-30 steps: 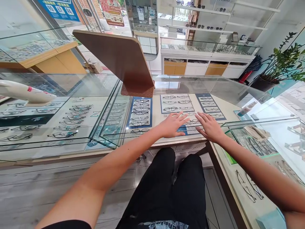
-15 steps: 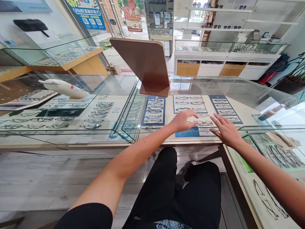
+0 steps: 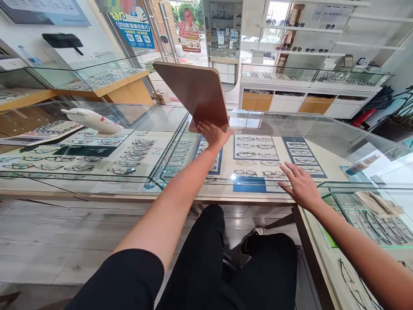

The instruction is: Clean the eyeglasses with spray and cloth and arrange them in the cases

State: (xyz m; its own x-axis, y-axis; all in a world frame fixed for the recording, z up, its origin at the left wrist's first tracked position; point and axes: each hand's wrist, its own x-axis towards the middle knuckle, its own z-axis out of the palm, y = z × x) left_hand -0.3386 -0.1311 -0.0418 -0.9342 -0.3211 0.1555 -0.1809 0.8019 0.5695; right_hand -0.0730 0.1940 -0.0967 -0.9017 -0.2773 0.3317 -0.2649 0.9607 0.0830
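My left hand (image 3: 214,136) reaches out over the glass counter to the foot of a brown tilted board on a stand (image 3: 196,88), whose front faces away. Its fingers lie against the lower part of the board, with the thumb spread to the right. My right hand (image 3: 301,186) is open near the counter's front edge, fingers apart and palm down, holding nothing. Under the glass between my hands are rows of eyeglasses (image 3: 245,154) on white cards and a blue card (image 3: 249,184). Whether the right fingertips touch the glass, I cannot tell.
On the left of the glass top lies a white rocket-shaped object (image 3: 95,121). At the right are a pump bottle (image 3: 364,164), a beige cloth (image 3: 379,204) and a lower case with more eyeglasses (image 3: 376,224). Display cases (image 3: 284,77) and shelves stand across the room.
My left hand has moved forward and left from above the eyeglasses to the board's foot. My right hand stays nearly in place. The view has tilted slightly upward.
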